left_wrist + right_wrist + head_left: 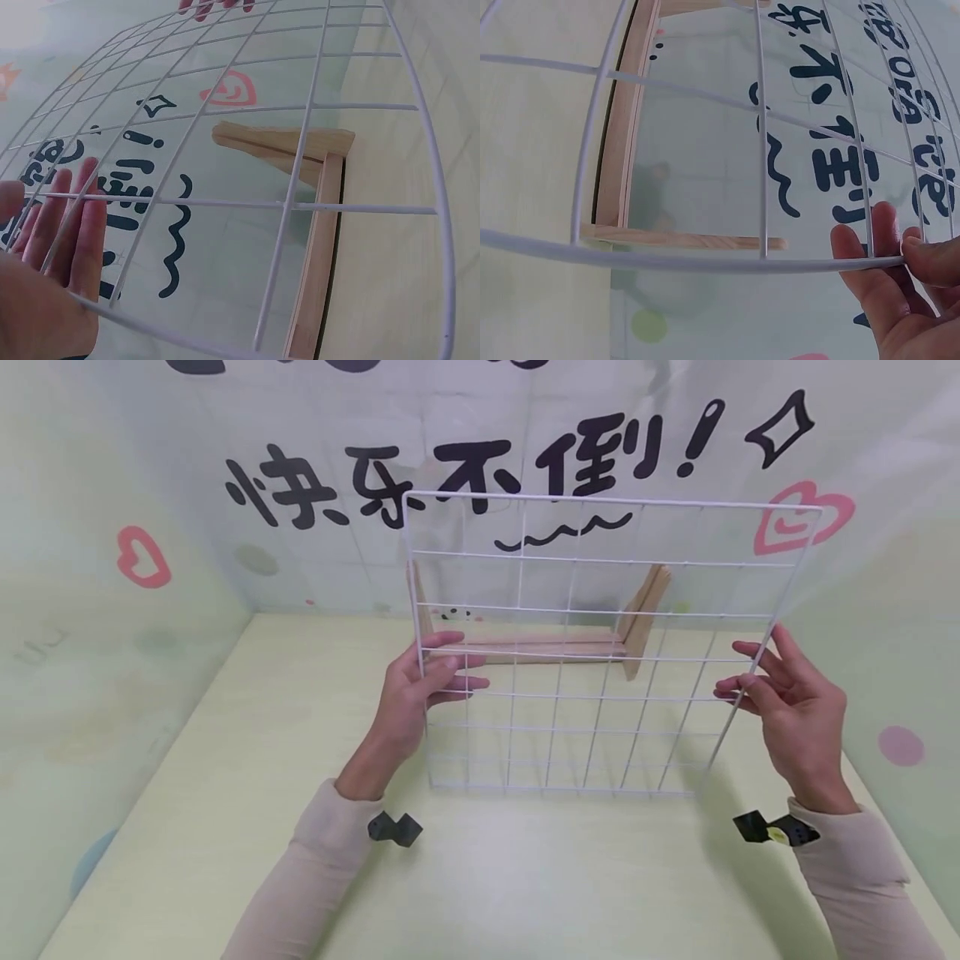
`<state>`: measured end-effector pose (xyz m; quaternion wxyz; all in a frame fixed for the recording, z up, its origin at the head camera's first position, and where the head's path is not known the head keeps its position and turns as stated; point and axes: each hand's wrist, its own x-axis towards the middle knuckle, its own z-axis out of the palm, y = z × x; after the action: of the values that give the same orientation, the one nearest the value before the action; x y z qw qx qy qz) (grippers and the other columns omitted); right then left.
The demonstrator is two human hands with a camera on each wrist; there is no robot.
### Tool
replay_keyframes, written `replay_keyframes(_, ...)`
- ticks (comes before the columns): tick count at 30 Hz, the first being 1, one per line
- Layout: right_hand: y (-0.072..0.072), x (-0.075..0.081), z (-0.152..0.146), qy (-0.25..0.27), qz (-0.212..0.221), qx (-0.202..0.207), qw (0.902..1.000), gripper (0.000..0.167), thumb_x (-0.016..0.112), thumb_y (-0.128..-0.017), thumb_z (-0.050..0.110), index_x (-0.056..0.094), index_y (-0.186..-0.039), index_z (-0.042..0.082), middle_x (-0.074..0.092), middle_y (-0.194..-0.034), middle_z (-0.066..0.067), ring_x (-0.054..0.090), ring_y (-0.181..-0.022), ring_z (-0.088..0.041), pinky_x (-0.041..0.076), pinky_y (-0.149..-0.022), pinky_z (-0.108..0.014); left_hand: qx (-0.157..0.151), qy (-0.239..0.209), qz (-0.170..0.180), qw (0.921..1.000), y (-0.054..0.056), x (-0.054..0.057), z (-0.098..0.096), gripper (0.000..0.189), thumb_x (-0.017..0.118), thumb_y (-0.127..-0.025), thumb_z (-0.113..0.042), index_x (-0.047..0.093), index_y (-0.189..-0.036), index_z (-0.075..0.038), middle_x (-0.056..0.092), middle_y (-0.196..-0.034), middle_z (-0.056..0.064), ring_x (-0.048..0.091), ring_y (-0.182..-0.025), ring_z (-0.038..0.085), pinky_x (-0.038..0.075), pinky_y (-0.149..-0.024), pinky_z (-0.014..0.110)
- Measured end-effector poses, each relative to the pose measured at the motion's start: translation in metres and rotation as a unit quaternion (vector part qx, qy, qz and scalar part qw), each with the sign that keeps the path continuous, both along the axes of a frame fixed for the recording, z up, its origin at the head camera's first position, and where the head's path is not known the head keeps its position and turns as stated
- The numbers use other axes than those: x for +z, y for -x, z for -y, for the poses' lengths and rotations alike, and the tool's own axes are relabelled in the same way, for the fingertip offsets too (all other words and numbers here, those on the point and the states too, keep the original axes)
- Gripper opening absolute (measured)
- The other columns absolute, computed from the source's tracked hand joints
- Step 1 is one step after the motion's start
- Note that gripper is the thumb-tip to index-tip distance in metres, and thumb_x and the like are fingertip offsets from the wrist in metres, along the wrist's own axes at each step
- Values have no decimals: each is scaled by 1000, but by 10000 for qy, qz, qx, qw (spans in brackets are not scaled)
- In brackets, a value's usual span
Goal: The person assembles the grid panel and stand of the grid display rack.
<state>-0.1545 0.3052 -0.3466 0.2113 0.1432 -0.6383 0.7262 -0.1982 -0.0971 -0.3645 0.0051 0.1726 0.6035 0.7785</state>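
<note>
A white wire grid panel (pixel 567 611) is held upright between both hands over the table. My left hand (pixel 408 702) grips its left edge, thumb in front and fingers reaching behind the wires. On the opposite side, my right hand (pixel 806 718) pinches the right edge wire between thumb and fingers. The right wrist view shows the right fingertips (pixel 885 225) at the outer wire. Behind the panel a wooden stand (pixel 637 631) with a long crossbar and two upright end pieces is seen through the grid. In the left wrist view its crossbar (pixel 319 262) lies along the table.
The pale table (pixel 300 693) runs back to a printed curtain (pixel 315 577) with black characters and pink hearts. Similar curtain sides (pixel 90 677) close in the table at left and right. Small black devices (pixel 395 829) sit at both wrists.
</note>
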Motion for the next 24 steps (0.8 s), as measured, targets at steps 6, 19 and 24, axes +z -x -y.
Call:
replay_keyframes(6,-1,1,1,61,-102,-67,9999,70,47,-87,-26,41,-149,7,73,-115,-10,74,-74,-17,57,-72,-29,33,-178,15,9998,3,-4,-2,16,54,-99,-10,61,-110,-1,75,-86,2,73,-71,18,60,-75,35)
replay_keyframes(19,5,1,9,201,-489,-199,9984,67,48,-86,-27,44,-147,2,72,-114,-15,75,-77,-20,58,-72,-31,690,-450,-487,9954,6,-6,-7,10,61,-98,-12,71,-96,-13,73,-76,1,70,-61,15,61,-71,34)
replay_keyframes(24,7,5,15,104,-587,-295,9978,63,51,-85,-26,48,-144,-2,71,-116,-15,75,-84,-19,58,-79,-26,847,-742,-585,9919,7,-3,-6,13,62,-97,-8,74,-94,-14,75,-76,2,71,-59,16,61,-69,34)
